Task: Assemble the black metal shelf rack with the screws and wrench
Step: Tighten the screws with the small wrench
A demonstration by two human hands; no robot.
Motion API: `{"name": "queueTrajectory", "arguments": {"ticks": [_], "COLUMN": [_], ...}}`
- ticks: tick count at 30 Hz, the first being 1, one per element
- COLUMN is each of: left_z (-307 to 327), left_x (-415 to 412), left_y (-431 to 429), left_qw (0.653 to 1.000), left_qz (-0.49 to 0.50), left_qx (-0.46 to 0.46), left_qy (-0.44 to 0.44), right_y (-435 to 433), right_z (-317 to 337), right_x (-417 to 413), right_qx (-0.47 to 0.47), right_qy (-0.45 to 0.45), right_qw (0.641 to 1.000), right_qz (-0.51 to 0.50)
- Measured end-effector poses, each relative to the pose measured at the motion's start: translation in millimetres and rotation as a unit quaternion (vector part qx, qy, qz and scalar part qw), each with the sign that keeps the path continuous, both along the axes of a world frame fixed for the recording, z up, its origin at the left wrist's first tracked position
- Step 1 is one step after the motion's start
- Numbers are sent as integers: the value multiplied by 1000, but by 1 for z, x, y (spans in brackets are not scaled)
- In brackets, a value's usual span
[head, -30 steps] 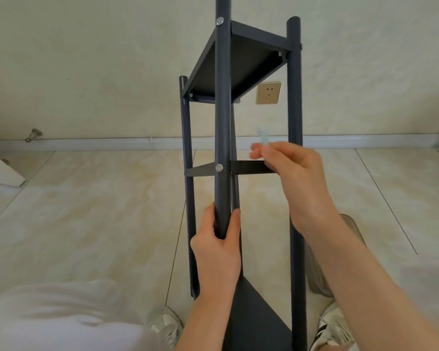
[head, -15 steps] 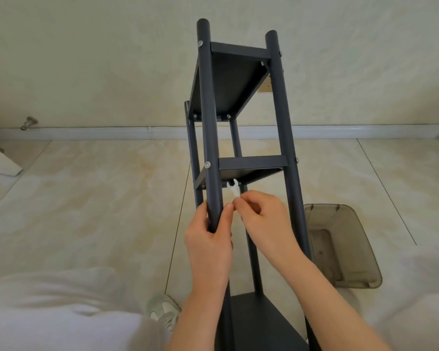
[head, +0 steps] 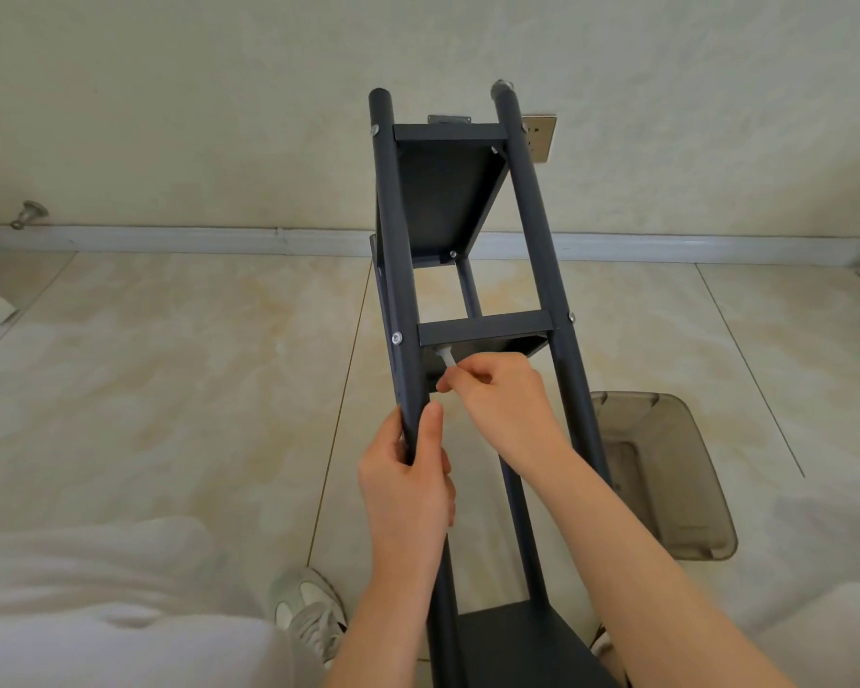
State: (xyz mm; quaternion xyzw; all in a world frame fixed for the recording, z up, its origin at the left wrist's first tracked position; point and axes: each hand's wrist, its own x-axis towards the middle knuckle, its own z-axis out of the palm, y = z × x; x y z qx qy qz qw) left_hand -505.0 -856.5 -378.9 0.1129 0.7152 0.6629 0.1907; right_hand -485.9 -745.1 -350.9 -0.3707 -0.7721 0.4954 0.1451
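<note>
Rack [head: 443, 191] nearly built. Our left hand [head: 408, 484] fingers [head: 433, 424] wrap post [head: 393, 240]; right hand [head: 507, 404] fingers [head: 472, 374] pinch wrench [head: 446, 361] under middle shelf [head: 485, 327]; we judge tightening remains.

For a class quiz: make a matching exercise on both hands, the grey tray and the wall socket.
1 left hand
2 right hand
3 grey tray
4 wall socket

A on the floor, right of the rack
B pinches the white wrench under the middle shelf
C on the wall behind the rack
D grips the front left pole

Pairs: 1-D, 2-B, 3-A, 4-C
</note>
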Motion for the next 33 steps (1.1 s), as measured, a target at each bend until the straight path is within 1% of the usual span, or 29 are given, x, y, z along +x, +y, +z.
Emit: {"name": "queueTrajectory", "arguments": {"ticks": [4, 11, 16, 22, 29, 33], "left_z": [0, 1, 2, 3, 7, 8], "left_x": [0, 2, 2, 3, 4, 5], "left_y": [0, -2, -2, -2, -3, -4], "left_qw": [1000, 1000, 1000, 1000, 999, 999], "left_qz": [1, -5, -13, -15, -32, -38], "left_qx": [-2, -10, -9, -2, 21, 35], "left_qy": [-1, 7, 11, 2, -3, -8], "right_y": [3, 6, 3, 9, 9, 11], "right_z": [4, 3, 7, 10, 13, 11], "right_x": [-6, 0, 0, 3, 2, 4], "right_qx": [9, 76, 83, 117, 143, 157], "right_qy": [8, -53, -17, -54, -59, -77], "right_qw": [1000, 996, 996, 991, 988, 984], "right_qz": [-3, 12, 0, 20, 25, 28]}}
